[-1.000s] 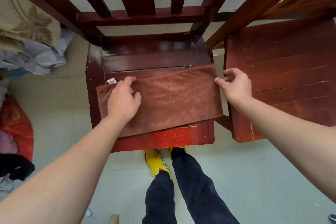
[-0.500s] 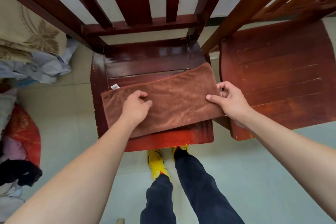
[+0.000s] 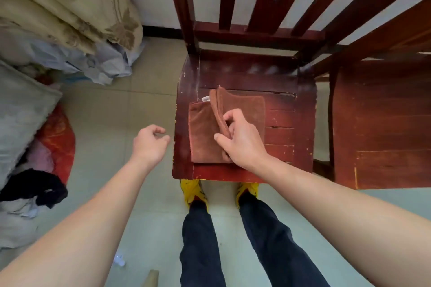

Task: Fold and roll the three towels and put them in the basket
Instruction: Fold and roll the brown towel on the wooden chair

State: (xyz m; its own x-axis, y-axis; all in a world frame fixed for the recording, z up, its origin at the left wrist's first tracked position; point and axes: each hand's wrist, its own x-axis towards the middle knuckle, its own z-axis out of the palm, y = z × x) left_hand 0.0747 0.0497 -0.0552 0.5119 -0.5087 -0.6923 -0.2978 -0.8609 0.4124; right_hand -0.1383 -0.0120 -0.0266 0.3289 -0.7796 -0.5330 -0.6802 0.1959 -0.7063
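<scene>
A brown towel (image 3: 203,133) lies on the seat of a dark red wooden chair (image 3: 303,128), toward its nine o'clock side, partly folded so one half is laid over toward the other. The right hand (image 3: 242,140) pinches the doubled free edge between thumb and fingers, holding that flap raised along a line running from eleven o'clock down to five o'clock. The left hand (image 3: 149,144) hovers off the seat at nine o'clock, loosely curled and holding nothing. The cloth looks soft, light and limp, likely microfibre, so it will probably sag and drift unless one layer is pinned flat. The best hold seems to be at the corners or along the hemmed edge, with the other palm pressing the lower layer before rolling. No basket or other towels are in view.
</scene>
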